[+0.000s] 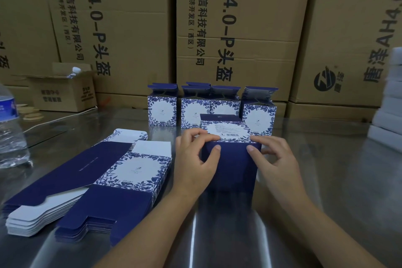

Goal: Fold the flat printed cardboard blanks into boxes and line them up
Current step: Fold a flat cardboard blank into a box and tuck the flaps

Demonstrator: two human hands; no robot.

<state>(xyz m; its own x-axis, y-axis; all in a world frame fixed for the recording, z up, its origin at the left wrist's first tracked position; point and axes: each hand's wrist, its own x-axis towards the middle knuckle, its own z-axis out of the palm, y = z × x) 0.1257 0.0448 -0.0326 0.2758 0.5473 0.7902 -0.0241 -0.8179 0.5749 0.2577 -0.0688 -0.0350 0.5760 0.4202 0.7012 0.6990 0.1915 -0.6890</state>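
Currently half-folded box [230, 167] stands mid-table [330, 180], left hand [195, 159] and right hand [276, 159] both pinching its top edge, thumbs on navy panel; flat blanks [91, 178] stacked left, folded boxes [162, 113] lined behind.

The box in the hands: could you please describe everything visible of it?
The box is printed cardboard: a plain navy face toward the camera, a white top panel with small text, a barcode and blue floral edging. It stands on the shiny table before the row of folded boxes. The left hand and right hand grip its upper edge, thumbs on the navy face.
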